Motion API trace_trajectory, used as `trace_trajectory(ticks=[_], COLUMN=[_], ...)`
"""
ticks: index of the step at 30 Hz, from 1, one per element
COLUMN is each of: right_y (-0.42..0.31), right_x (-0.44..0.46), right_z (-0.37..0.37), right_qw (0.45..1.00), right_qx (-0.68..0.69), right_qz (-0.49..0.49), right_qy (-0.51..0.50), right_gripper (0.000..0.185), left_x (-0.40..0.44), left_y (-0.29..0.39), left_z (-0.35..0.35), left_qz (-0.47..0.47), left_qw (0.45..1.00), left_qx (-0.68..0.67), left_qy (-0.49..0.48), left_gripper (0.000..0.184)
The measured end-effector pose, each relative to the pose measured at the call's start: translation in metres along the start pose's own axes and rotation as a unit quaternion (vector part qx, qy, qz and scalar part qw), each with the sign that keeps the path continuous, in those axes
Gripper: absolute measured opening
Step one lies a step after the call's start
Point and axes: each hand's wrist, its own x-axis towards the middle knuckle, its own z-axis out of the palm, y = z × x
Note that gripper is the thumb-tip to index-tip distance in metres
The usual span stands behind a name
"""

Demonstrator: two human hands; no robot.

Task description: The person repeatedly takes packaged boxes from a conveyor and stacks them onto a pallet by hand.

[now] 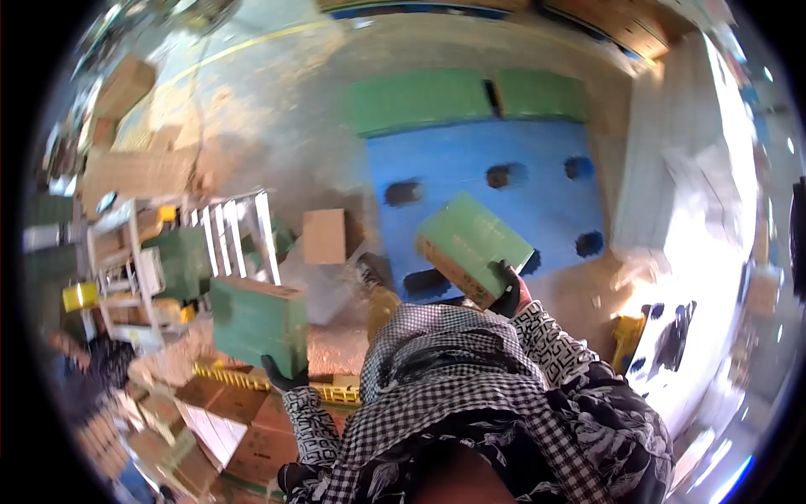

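Observation:
My right hand [512, 292], in a dark glove with bare fingertips, grips the near corner of a green box [477, 239] with brown sides. That box is tilted over the blue pallet [487, 160]; I cannot tell whether it touches it. On the other side, my left hand [285, 375], also dark-gloved, holds the lower edge of a second green box [256, 319], its thumb on the green face. The fingers behind this box are hidden. Two more green boxes, one long [420, 99] and one shorter [541, 94], lie along the pallet's far edge.
A roller conveyor [239, 235] with bright bars stands at the left. Beyond my left foot lies a small brown carton [324, 236]. Brown cartons [269, 441] sit by a yellow strip at lower left. Whitish wrapped stacks [680, 160] line the right. A person [101, 370] is at far left.

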Motion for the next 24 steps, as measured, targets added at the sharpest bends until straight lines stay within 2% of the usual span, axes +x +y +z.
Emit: trace_trajectory(ticks=[1, 2, 3, 4, 5, 7, 9, 11, 12, 15, 17, 19, 20, 21, 23, 24], right_y=[0.009, 0.039, 0.053, 0.069, 0.081, 0.112, 0.14, 0.16, 0.152, 0.203, 0.234, 0.281, 0.297, 0.309, 0.327, 0.315], right_x=[0.016, 0.023, 0.034, 0.051, 0.068, 0.102, 0.117, 0.161, 0.195, 0.22, 0.28, 0.319, 0.358, 0.399, 0.431, 0.438], right_z=[0.01, 0.026, 0.047, 0.084, 0.118, 0.171, 0.218, 0.237, 0.279, 0.341, 0.362, 0.391, 0.39, 0.38, 0.37, 0.365], right_qw=[1.0, 0.997, 0.996, 0.992, 0.993, 0.984, 0.967, 0.958, 0.95, 0.931, 0.932, 0.938, 0.933, 0.927, 0.868, 0.843], right_qx=[0.002, -0.062, -0.087, -0.125, -0.103, -0.153, -0.214, -0.227, -0.271, -0.331, -0.298, -0.286, -0.294, -0.305, -0.424, -0.441], right_qz=[0.006, -0.046, -0.006, -0.011, 0.031, 0.019, 0.011, 0.039, 0.029, -0.032, 0.051, 0.054, 0.053, 0.05, -0.053, -0.013], right_qy=[-0.004, -0.014, -0.018, -0.027, -0.038, -0.084, -0.139, -0.171, -0.153, -0.151, -0.2, -0.19, -0.201, -0.212, -0.251, -0.307], right_gripper=[0.049, 0.047, 0.046, 0.047, 0.049, 0.052, 0.052, 0.052, 0.051, 0.043, 0.041, 0.039, 0.041, 0.044, 0.044, 0.044], left_x=[-0.007, -0.033, -0.037, -0.041, -0.044, -0.052, -0.056, -0.051, -0.009, 0.017, 0.039, 0.07, 0.08, 0.088, 0.103, 0.099], left_y=[0.007, 0.031, 0.041, 0.05, 0.061, 0.068, 0.071, 0.07, 0.057, 0.035, 0.042, 0.053, 0.061, 0.063, 0.047, 0.05], left_z=[-0.015, -0.032, -0.065, -0.097, -0.124, -0.145, -0.156, -0.154, -0.141, -0.166, -0.159, -0.142, -0.134, -0.132, -0.146, -0.152], left_qz=[-0.015, -0.012, 0.013, 0.038, 0.068, 0.109, 0.149, 0.149, 0.108, 0.113, 0.118, 0.135, 0.13, 0.094, 0.114, 0.096], left_qw=[0.998, 0.998, 0.997, 0.995, 0.988, 0.974, 0.97, 0.97, 0.971, 0.969, 0.97, 0.967, 0.971, 0.968, 0.962, 0.966], left_qx=[-0.048, -0.025, -0.018, -0.01, -0.011, -0.013, -0.011, -0.059, -0.116, -0.149, -0.149, -0.171, -0.132, -0.205, -0.21, -0.191], left_qy=[0.049, 0.051, 0.071, 0.091, 0.135, 0.2, 0.192, 0.181, 0.177, 0.161, 0.154, 0.129, 0.153, 0.112, 0.129, 0.143], left_gripper=[0.055, 0.052, 0.049, 0.045, 0.041, 0.033, 0.033, 0.032, 0.033, 0.039, 0.037, 0.035, 0.035, 0.033, 0.034, 0.034])
